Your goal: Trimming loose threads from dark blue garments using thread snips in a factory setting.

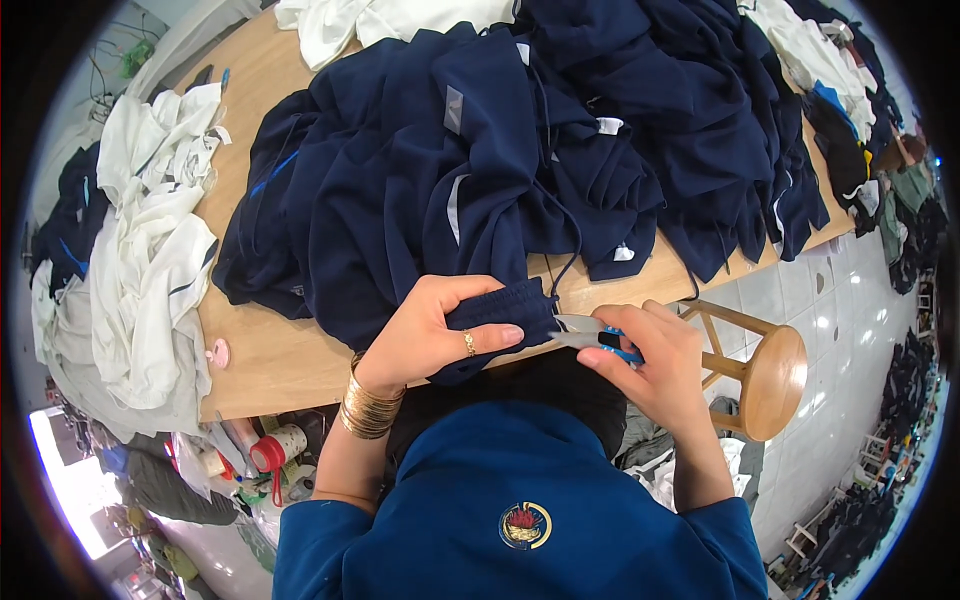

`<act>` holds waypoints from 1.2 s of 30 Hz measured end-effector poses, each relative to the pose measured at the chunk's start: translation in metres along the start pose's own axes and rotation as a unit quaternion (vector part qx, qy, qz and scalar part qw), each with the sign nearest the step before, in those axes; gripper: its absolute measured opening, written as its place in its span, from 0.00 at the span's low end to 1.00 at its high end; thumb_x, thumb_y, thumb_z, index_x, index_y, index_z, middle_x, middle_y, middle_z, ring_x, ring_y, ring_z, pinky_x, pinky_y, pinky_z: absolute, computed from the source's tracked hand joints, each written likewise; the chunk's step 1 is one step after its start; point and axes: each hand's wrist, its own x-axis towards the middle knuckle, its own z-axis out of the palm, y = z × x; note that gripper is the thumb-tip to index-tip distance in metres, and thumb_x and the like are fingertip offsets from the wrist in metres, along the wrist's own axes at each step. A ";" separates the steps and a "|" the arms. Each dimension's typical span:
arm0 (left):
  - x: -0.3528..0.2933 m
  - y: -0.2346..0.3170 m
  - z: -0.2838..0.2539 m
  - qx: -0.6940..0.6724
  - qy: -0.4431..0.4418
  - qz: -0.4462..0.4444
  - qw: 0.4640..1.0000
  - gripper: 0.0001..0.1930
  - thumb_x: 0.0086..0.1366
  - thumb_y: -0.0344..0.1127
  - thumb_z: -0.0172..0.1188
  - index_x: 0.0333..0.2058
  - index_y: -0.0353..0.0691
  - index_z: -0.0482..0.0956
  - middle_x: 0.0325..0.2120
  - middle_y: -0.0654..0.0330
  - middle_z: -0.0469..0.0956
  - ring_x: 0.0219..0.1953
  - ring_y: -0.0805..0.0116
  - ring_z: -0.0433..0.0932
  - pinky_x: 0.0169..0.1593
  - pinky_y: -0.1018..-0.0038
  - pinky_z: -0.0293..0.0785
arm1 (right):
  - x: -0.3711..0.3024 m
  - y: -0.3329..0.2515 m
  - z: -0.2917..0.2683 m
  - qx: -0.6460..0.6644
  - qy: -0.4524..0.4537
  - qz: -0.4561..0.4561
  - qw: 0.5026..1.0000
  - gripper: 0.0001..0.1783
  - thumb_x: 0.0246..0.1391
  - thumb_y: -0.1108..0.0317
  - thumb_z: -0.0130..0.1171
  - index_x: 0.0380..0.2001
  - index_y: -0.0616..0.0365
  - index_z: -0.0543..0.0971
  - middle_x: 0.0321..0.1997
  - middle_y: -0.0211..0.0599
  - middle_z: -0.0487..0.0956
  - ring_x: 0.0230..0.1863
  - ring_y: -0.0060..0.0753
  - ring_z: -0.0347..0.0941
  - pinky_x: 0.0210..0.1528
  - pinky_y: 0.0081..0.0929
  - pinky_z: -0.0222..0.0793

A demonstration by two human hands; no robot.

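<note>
My left hand (430, 335) is closed on the gathered elastic waistband of a navy garment (390, 210), thumb on top and fingers behind. A ring and several gold bangles are on that hand and wrist. In my right hand (655, 355) are small thread snips (580, 332) with blue handles, their blades pointing left. The blade tips meet the right-hand edge of the waistband, beside a dark cord; whether they touch it I cannot tell. The rest of the garment spreads in folds over the wooden table (260, 375), with white and grey strips showing on it.
More navy garments (660, 110) are heaped at the back right. White garments (150, 240) hang over the table's left end. A round wooden stool (775, 370) stands right of the table. Below the left edge sits a red-lidded bottle (275, 450). Clothes piles (860, 515) line the far right.
</note>
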 end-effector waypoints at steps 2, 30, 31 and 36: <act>0.000 -0.002 -0.001 0.000 0.001 -0.006 1.000 0.12 0.54 0.33 0.66 0.34 0.32 0.79 0.24 0.68 0.76 0.26 0.84 0.69 0.31 0.86 0.67 | -0.004 0.004 0.007 0.007 0.017 -0.003 1.000 0.16 0.42 0.56 0.66 0.29 0.56 0.78 0.21 0.30 0.74 0.21 0.30 0.68 0.23 0.24 0.62; -0.001 -0.002 -0.003 -0.004 -0.012 -0.004 1.000 0.11 0.55 0.34 0.66 0.33 0.33 0.79 0.23 0.68 0.76 0.25 0.84 0.69 0.30 0.86 0.66 | -0.001 0.007 0.020 0.007 0.047 -0.039 0.998 0.14 0.39 0.60 0.68 0.25 0.57 0.78 0.18 0.30 0.73 0.18 0.28 0.64 0.20 0.24 0.57; 0.000 -0.003 -0.003 -0.009 -0.011 -0.004 1.000 0.11 0.54 0.34 0.66 0.33 0.33 0.79 0.22 0.68 0.76 0.25 0.84 0.69 0.30 0.86 0.66 | -0.001 0.007 0.020 0.007 0.047 -0.038 0.998 0.14 0.39 0.60 0.68 0.25 0.57 0.78 0.18 0.30 0.73 0.18 0.28 0.64 0.20 0.24 0.57; -0.002 -0.005 -0.002 -0.026 0.011 -0.015 1.000 0.11 0.54 0.33 0.66 0.33 0.33 0.79 0.23 0.69 0.76 0.25 0.84 0.69 0.30 0.86 0.65 | -0.001 0.006 0.020 0.000 0.058 -0.041 0.998 0.14 0.39 0.60 0.69 0.24 0.57 0.78 0.17 0.29 0.72 0.18 0.28 0.64 0.19 0.24 0.57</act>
